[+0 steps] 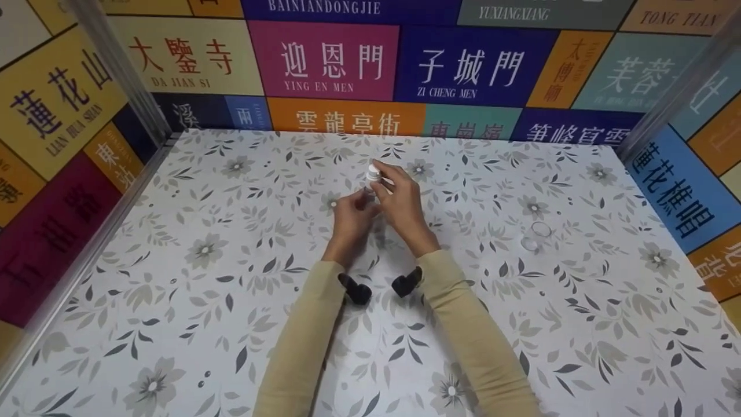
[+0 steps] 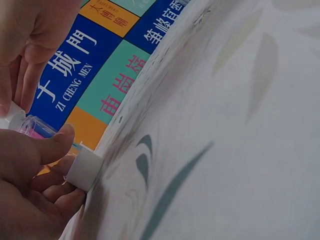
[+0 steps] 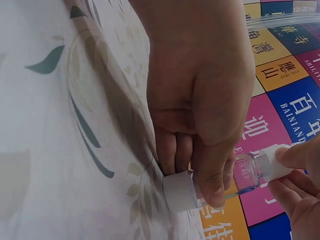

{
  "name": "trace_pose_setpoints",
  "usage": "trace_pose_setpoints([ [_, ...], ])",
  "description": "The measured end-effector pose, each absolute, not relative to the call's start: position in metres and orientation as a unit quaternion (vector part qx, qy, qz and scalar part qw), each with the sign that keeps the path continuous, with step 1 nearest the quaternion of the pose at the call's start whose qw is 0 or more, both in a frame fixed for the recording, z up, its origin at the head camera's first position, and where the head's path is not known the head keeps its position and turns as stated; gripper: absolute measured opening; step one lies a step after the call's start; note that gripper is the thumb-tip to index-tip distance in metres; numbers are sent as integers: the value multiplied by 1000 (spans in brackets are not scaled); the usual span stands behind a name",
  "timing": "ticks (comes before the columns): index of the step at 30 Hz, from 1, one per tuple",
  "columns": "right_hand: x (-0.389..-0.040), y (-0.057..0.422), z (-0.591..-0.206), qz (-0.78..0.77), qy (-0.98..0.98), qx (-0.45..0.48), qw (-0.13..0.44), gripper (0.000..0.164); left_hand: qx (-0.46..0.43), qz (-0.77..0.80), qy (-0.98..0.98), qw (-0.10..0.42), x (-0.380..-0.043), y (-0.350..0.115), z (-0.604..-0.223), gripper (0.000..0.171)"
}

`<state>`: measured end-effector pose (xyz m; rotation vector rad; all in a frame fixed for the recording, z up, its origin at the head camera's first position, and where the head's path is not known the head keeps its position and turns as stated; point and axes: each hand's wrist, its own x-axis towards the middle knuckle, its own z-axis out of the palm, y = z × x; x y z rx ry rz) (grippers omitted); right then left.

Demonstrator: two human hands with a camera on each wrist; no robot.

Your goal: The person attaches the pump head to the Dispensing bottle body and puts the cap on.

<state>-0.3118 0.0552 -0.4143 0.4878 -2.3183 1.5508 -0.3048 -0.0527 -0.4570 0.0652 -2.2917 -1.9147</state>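
My right hand (image 1: 402,197) pinches a white cap (image 1: 374,171) at the upper end of a small clear bottle (image 3: 246,170). The bottle stands roughly upright, with the wall's colours showing through it. Below it, my left hand (image 1: 353,219) grips the bottle's lower part with thumb and fingers. A second white cap-like piece (image 2: 84,170) sits at the lower end, right by the tabletop and against the left fingers. In the right wrist view the left hand (image 3: 200,100) fills the middle and the right hand (image 3: 302,185) is at the right edge. Fingers hide much of the bottle.
A small clear round container (image 1: 530,243) with a clear ring-like rim (image 1: 541,229) is on the patterned tabletop (image 1: 260,347), to the right of my hands. Panels with large lettering (image 1: 330,61) stand along the back and both sides. Black wrist cameras (image 1: 356,291) jut inward from both sleeves.
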Motion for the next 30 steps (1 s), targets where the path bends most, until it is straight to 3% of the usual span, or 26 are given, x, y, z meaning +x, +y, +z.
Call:
trace_pose_setpoints([
  [8, -312, 53, -417, 534, -815, 166, 156, 44, 17, -637, -766, 87, -303, -55, -459, 20],
  [15, -316, 55, -419, 528, -818, 162, 162, 42, 17, -657, -748, 90, -306, -53, -458, 29],
  [21, -315, 58, -421, 526, -826, 147, 140, 51, 12, -662, -744, 84, -306, -53, -461, 36],
  [25, -314, 57, -421, 524, -823, 172, 134, 55, 0, -617, -779, 111, -306, -55, -463, 30],
  [30, -314, 55, -422, 520, -816, 202, 151, 49, -9, -594, -794, 126, -307, -57, -463, 24],
])
